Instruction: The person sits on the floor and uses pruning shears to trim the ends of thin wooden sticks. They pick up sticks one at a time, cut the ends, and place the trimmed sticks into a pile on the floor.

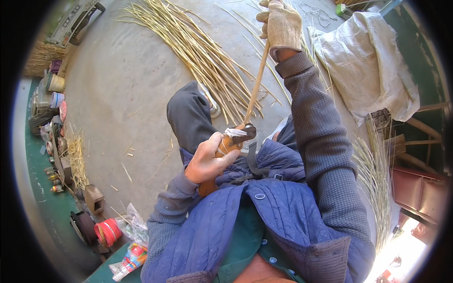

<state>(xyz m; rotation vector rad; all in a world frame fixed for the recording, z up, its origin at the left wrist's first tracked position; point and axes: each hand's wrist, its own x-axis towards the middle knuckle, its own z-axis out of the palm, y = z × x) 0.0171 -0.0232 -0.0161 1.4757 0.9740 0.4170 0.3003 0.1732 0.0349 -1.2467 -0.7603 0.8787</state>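
My bare left hand (207, 161) is closed around an orange-handled hand tool (225, 144) with a dark metal head, held in front of my waist. White cloth strips are tied round the tool near its head; its exact kind is unclear. My right hand (284, 24), in a tan knit glove, is stretched far forward, its fingers closed on a long light-brown stalk (257, 87). The stalk slants down from the glove to the tool's metal head, where its near end meets it. Just beyond my knee, a loose bundle of yellow-green stalks (203, 52) lies on the floor.
A white woven sack (363, 61) lies at the right, above more thin stalks (373, 174). Dark red boxes (420, 193) stand at far right. Along the left wall are a red tub (107, 232), a wooden block (93, 198) and other clutter. Stalk scraps dot the grey floor (118, 104).
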